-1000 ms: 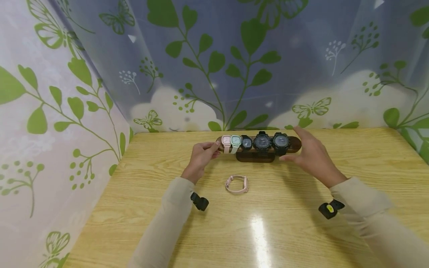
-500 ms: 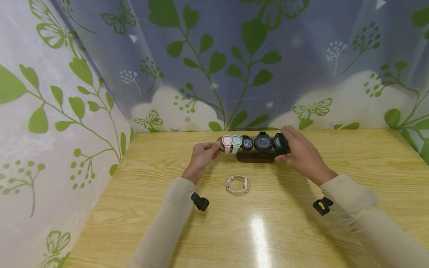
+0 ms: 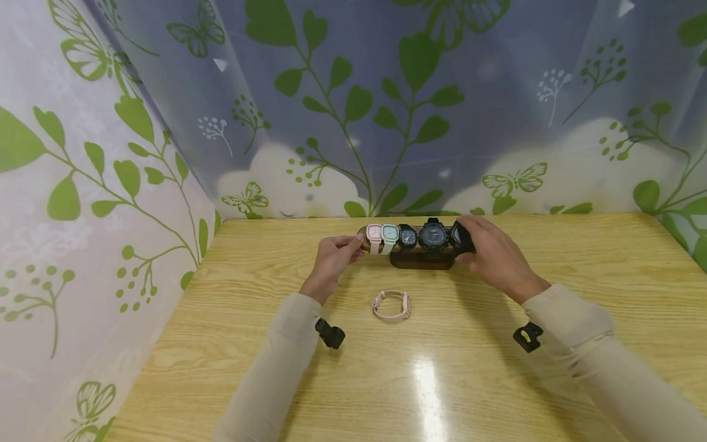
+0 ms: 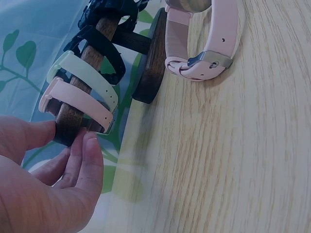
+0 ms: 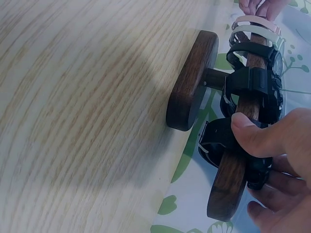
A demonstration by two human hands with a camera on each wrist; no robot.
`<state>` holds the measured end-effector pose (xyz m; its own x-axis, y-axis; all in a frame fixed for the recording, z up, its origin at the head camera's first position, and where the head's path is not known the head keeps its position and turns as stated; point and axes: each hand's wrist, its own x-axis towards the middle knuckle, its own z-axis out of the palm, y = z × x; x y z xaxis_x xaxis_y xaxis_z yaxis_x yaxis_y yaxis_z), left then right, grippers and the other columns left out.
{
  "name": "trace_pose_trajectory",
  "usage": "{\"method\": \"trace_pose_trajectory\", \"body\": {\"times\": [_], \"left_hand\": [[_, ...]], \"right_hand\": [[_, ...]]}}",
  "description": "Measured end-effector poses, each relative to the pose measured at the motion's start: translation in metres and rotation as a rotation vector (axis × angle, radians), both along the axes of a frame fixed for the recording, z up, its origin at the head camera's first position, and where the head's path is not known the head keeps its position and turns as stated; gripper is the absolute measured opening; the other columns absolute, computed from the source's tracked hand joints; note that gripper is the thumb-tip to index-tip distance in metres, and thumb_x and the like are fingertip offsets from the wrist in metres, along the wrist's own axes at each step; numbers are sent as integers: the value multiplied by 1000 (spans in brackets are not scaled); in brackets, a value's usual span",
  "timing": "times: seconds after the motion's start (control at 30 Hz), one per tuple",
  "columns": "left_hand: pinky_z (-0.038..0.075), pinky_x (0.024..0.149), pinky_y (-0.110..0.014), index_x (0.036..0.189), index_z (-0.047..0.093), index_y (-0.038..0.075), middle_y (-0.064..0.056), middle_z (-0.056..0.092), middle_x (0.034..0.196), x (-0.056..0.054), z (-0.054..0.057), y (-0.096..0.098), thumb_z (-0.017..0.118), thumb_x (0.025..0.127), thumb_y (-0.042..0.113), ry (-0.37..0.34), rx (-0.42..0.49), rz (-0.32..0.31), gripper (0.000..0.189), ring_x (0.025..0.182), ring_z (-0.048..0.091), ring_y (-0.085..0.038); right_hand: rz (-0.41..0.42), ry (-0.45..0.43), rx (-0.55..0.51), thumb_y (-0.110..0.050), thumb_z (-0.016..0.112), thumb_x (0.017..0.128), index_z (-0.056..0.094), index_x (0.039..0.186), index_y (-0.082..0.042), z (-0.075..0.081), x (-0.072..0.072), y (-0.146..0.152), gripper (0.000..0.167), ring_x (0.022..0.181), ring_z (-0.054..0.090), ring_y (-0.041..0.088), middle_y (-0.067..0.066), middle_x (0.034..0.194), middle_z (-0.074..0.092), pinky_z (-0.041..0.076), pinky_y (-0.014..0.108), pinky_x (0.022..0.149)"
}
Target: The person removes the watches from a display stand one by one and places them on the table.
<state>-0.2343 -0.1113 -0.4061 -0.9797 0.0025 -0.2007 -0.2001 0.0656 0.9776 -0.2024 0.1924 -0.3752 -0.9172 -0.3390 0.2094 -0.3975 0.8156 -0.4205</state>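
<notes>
A dark wooden watch stand (image 3: 421,261) carries a row of wristwatches on its bar. From the left come a pink watch (image 3: 374,232), a mint-green watch (image 3: 390,232), a small black watch (image 3: 408,237) and a large black watch (image 3: 433,235). My left hand (image 3: 334,260) pinches the bar's left end, thumb on one side and fingers on the other. At the right end my right hand (image 3: 501,258) grips the outermost black watch (image 5: 218,134); its thumb presses the strap (image 5: 226,131) and its fingers wrap the case side. That watch's face is turned sideways and partly covered.
On the wooden table (image 3: 221,344), in front of the stand, lies a loose pink watch (image 3: 391,317) with its strap buckled into a loop. A patterned cloth backdrop (image 3: 359,159) rises behind the table's far edge. Another patterned cloth (image 3: 83,245) stands at the left.
My right hand has moved left from the bar's end onto the outermost black watch and gripped it. The watch face has turned to the right. My left hand stays in place.
</notes>
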Motion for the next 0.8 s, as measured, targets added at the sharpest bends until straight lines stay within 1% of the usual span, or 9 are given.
{"method": "trace_pose_trajectory", "body": {"times": [0.17, 0.3, 0.5, 0.8], "left_hand": [[54, 99, -46, 125, 67, -5, -14, 69, 100, 0, 1, 0, 63, 103, 20, -3, 3, 4, 33, 111, 64, -41], [54, 100, -46, 124, 67, -6, -14, 69, 100, 1, 1, 1, 63, 103, 19, -2, 2, 10, 33, 111, 64, -42], [54, 99, -46, 124, 68, -6, -11, 69, 96, 1, 1, 2, 63, 103, 19, 5, 5, 12, 32, 112, 63, -43], [54, 99, -45, 125, 67, -6, -12, 69, 99, 0, 0, 1, 63, 103, 19, 5, -8, 9, 34, 112, 64, -42]], "right_hand": [[2, 52, -18, -1, 81, 85, 46, 143, 10, -2, -1, 0, 68, 129, 48, 50, 31, 146, 45, 45, 64, 100], [-4, 73, -23, 2, 81, 84, 48, 142, 10, -3, 0, 0, 67, 126, 50, 50, 32, 144, 47, 46, 64, 99], [-28, 71, -32, 3, 80, 83, 48, 141, 11, -4, 0, 2, 66, 125, 50, 50, 32, 142, 48, 46, 64, 99], [-57, 70, -32, 1, 81, 83, 48, 141, 12, -5, 2, 12, 67, 123, 51, 51, 32, 140, 49, 47, 66, 96]]}}
